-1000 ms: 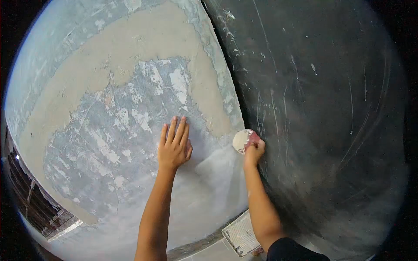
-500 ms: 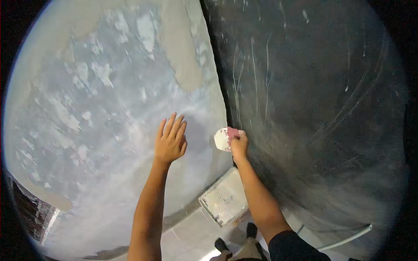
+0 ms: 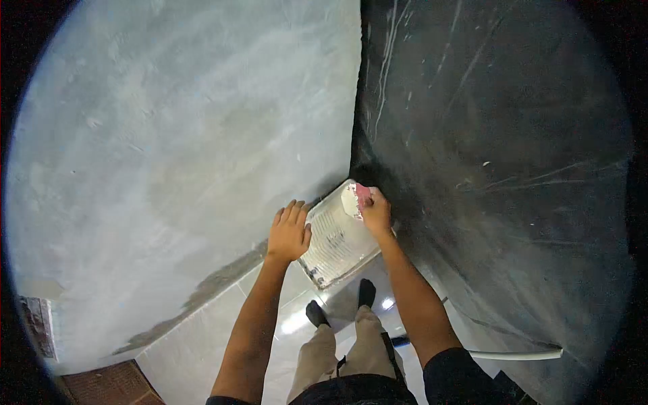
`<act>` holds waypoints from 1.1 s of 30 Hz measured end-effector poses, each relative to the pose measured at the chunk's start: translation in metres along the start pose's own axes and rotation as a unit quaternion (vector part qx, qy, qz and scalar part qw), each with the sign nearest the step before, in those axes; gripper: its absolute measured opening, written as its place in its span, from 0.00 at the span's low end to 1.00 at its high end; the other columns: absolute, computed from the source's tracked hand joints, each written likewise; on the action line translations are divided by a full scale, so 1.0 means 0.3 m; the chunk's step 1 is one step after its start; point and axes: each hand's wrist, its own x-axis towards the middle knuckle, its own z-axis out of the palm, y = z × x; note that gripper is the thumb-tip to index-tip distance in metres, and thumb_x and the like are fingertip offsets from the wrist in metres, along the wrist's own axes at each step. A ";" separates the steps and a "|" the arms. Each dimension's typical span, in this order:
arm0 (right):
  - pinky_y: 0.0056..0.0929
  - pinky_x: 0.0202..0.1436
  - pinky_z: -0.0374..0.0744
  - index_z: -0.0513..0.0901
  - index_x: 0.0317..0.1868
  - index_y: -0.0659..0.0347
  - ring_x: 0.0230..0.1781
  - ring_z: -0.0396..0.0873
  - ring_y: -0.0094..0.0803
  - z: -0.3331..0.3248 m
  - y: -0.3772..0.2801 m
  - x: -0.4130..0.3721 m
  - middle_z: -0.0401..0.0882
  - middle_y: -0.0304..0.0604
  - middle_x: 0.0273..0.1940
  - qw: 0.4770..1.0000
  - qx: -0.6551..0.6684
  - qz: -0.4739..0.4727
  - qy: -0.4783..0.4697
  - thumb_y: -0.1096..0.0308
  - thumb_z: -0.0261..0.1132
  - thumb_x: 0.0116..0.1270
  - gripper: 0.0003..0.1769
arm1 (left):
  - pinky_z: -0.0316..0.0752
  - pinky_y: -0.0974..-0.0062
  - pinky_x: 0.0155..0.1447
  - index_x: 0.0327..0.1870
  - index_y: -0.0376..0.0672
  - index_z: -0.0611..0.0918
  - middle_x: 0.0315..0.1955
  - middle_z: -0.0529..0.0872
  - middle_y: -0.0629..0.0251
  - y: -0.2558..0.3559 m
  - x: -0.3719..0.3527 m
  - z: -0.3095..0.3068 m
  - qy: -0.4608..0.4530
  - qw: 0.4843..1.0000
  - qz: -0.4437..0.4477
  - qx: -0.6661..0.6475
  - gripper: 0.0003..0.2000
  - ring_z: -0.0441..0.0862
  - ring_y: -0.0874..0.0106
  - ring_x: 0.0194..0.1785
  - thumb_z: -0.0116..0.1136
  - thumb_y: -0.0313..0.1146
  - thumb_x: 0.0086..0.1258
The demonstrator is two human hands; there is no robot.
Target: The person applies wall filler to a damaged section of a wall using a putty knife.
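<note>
My right hand [image 3: 376, 212] grips a small pink-and-white piece [image 3: 350, 201] with a ragged line between its two colours. Its pale part points left, over the upper end of a ribbed paint tray [image 3: 330, 241]. The tray has a whitish coating and dark smudges on its ribs. At the tray's left edge is my left hand [image 3: 289, 231], palm down with fingers stretched out and nothing in it. That hand overlaps both the tray's side and the grey wall in this view.
A pale grey plastered wall [image 3: 189, 155] meets a dark, white-streaked wall [image 3: 499, 135] at a corner behind the tray. Below are light floor tiles [image 3: 185, 344] and my feet [image 3: 341, 304]. A white pipe [image 3: 520, 354] sticks out at right; a brown woven-looking surface [image 3: 111, 385] shows lower left.
The view has tipped downward. My right hand has brought the pink-and-white piece from the wall corner down to the tray. My left hand has dropped from the wall to the tray's edge.
</note>
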 end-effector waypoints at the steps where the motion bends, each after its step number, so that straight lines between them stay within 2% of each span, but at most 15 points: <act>1: 0.47 0.47 0.75 0.77 0.47 0.65 0.47 0.78 0.60 0.028 0.072 -0.032 0.79 0.64 0.42 1.000 -0.003 0.000 -0.015 0.76 0.59 0.61 0.13 | 0.61 0.55 0.68 0.61 0.38 0.70 0.60 0.73 0.54 -0.003 -0.042 0.063 -0.019 1.000 -0.007 0.006 0.24 0.67 0.57 0.67 0.52 0.35 0.63; 6: 0.48 0.43 0.76 0.78 0.45 0.65 0.41 0.79 0.60 0.098 0.188 -0.119 0.80 0.63 0.36 0.997 -0.038 -0.016 -0.060 0.77 0.60 0.62 0.10 | 0.62 0.56 0.68 0.60 0.39 0.71 0.60 0.73 0.56 -0.015 -0.209 0.245 -0.088 0.994 -0.062 -0.032 0.23 0.68 0.58 0.66 0.53 0.35 0.63; 8: 0.39 0.40 0.77 0.78 0.42 0.66 0.39 0.82 0.55 0.124 0.246 -0.129 0.81 0.59 0.35 0.995 -0.054 -0.028 -0.074 0.77 0.59 0.64 0.07 | 0.61 0.57 0.68 0.61 0.39 0.70 0.60 0.72 0.55 -0.018 -0.258 0.291 -0.116 0.990 -0.075 -0.037 0.23 0.66 0.57 0.68 0.53 0.34 0.64; 12: 0.39 0.39 0.77 0.78 0.43 0.66 0.38 0.81 0.57 0.172 0.299 -0.125 0.81 0.61 0.35 0.991 -0.082 -0.040 -0.100 0.77 0.60 0.63 0.08 | 0.60 0.56 0.69 0.62 0.39 0.69 0.61 0.72 0.55 -0.005 -0.333 0.351 -0.147 0.981 -0.116 -0.057 0.24 0.65 0.57 0.68 0.54 0.32 0.64; 14: 0.51 0.40 0.75 0.79 0.43 0.63 0.38 0.79 0.60 0.203 0.323 -0.121 0.80 0.62 0.33 0.987 -0.100 -0.046 -0.114 0.77 0.60 0.61 0.09 | 0.60 0.56 0.69 0.62 0.38 0.69 0.62 0.71 0.55 -0.012 -0.375 0.388 -0.136 0.982 -0.116 -0.063 0.24 0.64 0.57 0.69 0.54 0.32 0.64; 18: 0.50 0.42 0.76 0.79 0.44 0.64 0.39 0.80 0.60 0.257 0.347 -0.109 0.81 0.62 0.34 0.985 -0.104 -0.069 -0.121 0.78 0.59 0.61 0.11 | 0.60 0.55 0.69 0.62 0.38 0.69 0.63 0.70 0.53 -0.017 -0.431 0.444 -0.148 0.977 -0.132 -0.074 0.24 0.63 0.55 0.70 0.54 0.32 0.64; 20: 0.48 0.44 0.78 0.79 0.45 0.66 0.40 0.80 0.59 0.287 0.384 -0.094 0.81 0.63 0.36 0.978 -0.120 -0.118 -0.126 0.78 0.59 0.61 0.12 | 0.59 0.55 0.70 0.63 0.38 0.68 0.64 0.69 0.54 -0.012 -0.449 0.465 -0.150 0.976 -0.137 -0.076 0.24 0.62 0.55 0.70 0.54 0.32 0.65; 24: 0.47 0.46 0.78 0.79 0.46 0.68 0.42 0.80 0.59 0.308 0.380 -0.074 0.81 0.62 0.39 0.970 -0.156 -0.072 -0.174 0.79 0.58 0.61 0.12 | 0.57 0.55 0.72 0.62 0.37 0.70 0.65 0.68 0.54 -0.005 -0.465 0.517 -0.165 0.971 -0.154 -0.078 0.23 0.60 0.58 0.72 0.51 0.33 0.65; 33: 0.46 0.45 0.78 0.79 0.45 0.67 0.42 0.80 0.57 0.348 0.388 -0.056 0.82 0.60 0.39 0.973 -0.125 -0.127 -0.148 0.80 0.59 0.61 0.11 | 0.55 0.51 0.73 0.63 0.37 0.69 0.67 0.65 0.52 0.007 -0.474 0.574 -0.162 0.968 -0.157 -0.111 0.24 0.57 0.55 0.73 0.51 0.32 0.64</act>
